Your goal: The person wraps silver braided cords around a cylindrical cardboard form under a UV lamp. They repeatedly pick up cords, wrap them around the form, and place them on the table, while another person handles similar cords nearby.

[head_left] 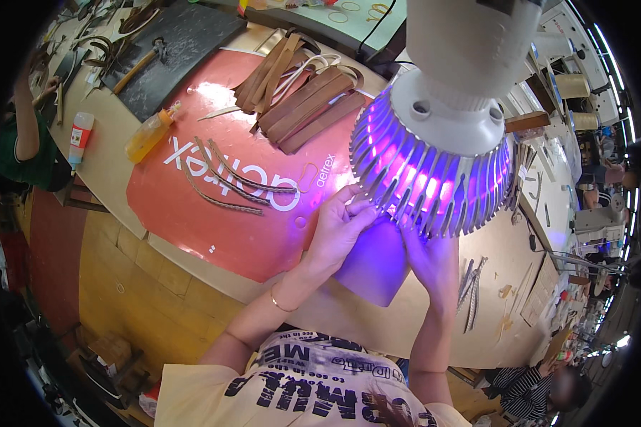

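Both hands meet just under a finned lamp [434, 178] that glows purple and covers part of what they do. My left hand [340, 226] is closed in a pinch, thumb against fingers, near the lamp's lower rim. Close beside it on the right, my right hand [433, 260] has its fingers bent inward, the tips partly behind the fins. What the fingertips hold is too small and too hidden to name. Between and below the hands a flat piece [372, 263] is lit violet by the lamp.
A red sheet [221, 249] bears thin braided straps [224, 178] and a stack of brown strips [306, 107]. To the left are an orange glue bottle [149, 135], a white bottle [80, 139] and a hammer [139, 65] on a black board [199, 32]. More braided straps [470, 295] lie right.
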`<action>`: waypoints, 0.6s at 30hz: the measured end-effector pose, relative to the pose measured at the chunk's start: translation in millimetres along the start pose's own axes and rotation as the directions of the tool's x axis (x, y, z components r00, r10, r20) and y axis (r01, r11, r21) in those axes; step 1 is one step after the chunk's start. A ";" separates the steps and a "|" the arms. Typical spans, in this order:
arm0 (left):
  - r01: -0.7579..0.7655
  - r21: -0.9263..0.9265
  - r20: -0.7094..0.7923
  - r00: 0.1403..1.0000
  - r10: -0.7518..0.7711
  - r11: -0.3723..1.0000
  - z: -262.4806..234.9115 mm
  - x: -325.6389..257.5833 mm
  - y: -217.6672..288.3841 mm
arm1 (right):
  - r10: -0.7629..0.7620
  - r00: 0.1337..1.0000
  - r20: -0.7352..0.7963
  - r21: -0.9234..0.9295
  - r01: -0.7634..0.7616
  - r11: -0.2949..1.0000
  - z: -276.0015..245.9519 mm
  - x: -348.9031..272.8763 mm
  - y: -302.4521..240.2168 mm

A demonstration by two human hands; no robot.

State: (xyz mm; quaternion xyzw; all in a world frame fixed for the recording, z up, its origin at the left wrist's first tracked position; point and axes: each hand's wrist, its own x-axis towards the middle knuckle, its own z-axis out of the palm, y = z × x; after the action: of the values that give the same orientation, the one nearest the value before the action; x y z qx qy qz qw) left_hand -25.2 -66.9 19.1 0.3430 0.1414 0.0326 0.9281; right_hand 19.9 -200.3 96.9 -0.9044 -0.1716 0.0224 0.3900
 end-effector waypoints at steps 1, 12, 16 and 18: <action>0.019 0.001 -0.013 1.000 -0.019 1.000 -0.6 -0.2 0.1 | -0.003 1.000 -0.009 0.012 0.003 1.000 0.4 0.4 -1.0; 0.030 -0.072 -0.001 1.000 -0.030 0.997 3.0 -1.7 6.2 | 0.071 0.996 0.050 0.016 -0.071 0.997 -4.2 3.2 -1.2; -0.013 -0.066 0.006 1.000 0.014 0.998 1.3 -1.6 1.6 | 0.075 0.996 0.057 -0.004 -0.075 0.997 -4.9 3.4 -1.4; -0.012 -0.105 0.013 1.000 0.014 0.994 -1.1 -1.3 -0.1 | 0.058 0.997 0.060 -0.038 -0.056 0.998 -5.2 3.7 -0.6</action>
State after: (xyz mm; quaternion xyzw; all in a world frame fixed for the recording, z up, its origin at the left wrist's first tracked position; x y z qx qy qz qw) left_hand -26.8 -66.5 18.6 0.2951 0.1310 0.0437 0.9454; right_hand 24.2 -202.3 101.2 -0.9147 -0.1580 0.0579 0.3674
